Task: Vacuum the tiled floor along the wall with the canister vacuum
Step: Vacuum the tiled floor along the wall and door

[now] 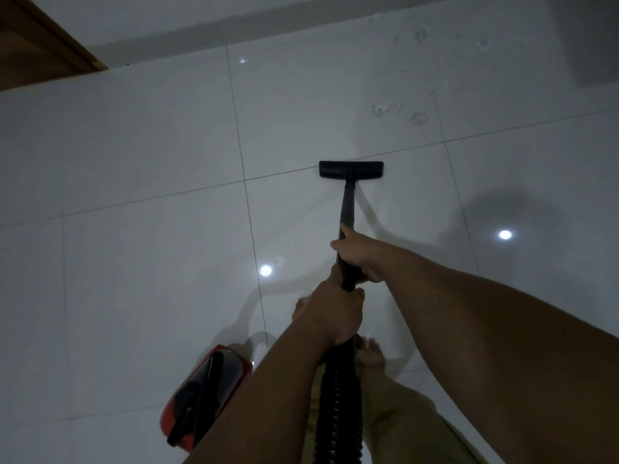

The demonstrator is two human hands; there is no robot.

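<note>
A brown wooden door frame point(37, 45) cuts across the upper left of the frame, where the pale wall point(167, 18) meets the floor along a grey skirting band. Glossy white floor tiles point(150, 135), large and square with thin dark grout lines, fill most of the picture and mirror three round ceiling lights. At lower left, the red canister vacuum point(204, 393) sits on the tiles, its body rounded, with a dark window and a black handle on top. Just right of it, the black ribbed hose point(340, 406) rises from the bottom edge at centre, crossing in front of a bare foot point(370, 358) and a khaki trouser leg point(398, 416). The left hand point(335, 313) grips the top of the hose, fingers curled tightly round it. Directly above it in the frame, the right hand point(360, 254) holds the smooth black wand point(348, 205), fingers wrapped round the tube and thumb lying along it. The wand runs up to the flat, rectangular black floor nozzle point(350, 169), which rests on the tiles at frame centre, across a grout line and well apart from the wall. Faint smudged marks point(400, 112) dull the tile's shine at upper right. A dark grey block point(593, 38) of unclear kind stands in the upper right corner.
</note>
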